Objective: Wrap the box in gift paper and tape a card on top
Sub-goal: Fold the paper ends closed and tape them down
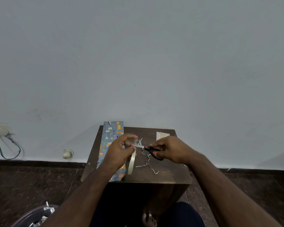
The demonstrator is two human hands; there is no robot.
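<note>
gift paper [112,141]: blue, orange animal print | scissors [152,150]: black-red handles | table [167,172]: dark brown | card [161,135]: white, gold lettering

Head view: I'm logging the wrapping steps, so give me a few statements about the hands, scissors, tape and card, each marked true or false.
1. The right hand holds the scissors by their black and red handles. True.
2. The left hand grips the tape roll, with a strip pulled out toward the blades. True.
3. The card is already taped on top of the wrapped box. False: it lies on the wooden table at the far right corner, behind the right hand.
4. The patterned gift paper lies on the right side of the table. False: it lies along the left side.
5. Thin paper scraps lie on the table. True.
</note>
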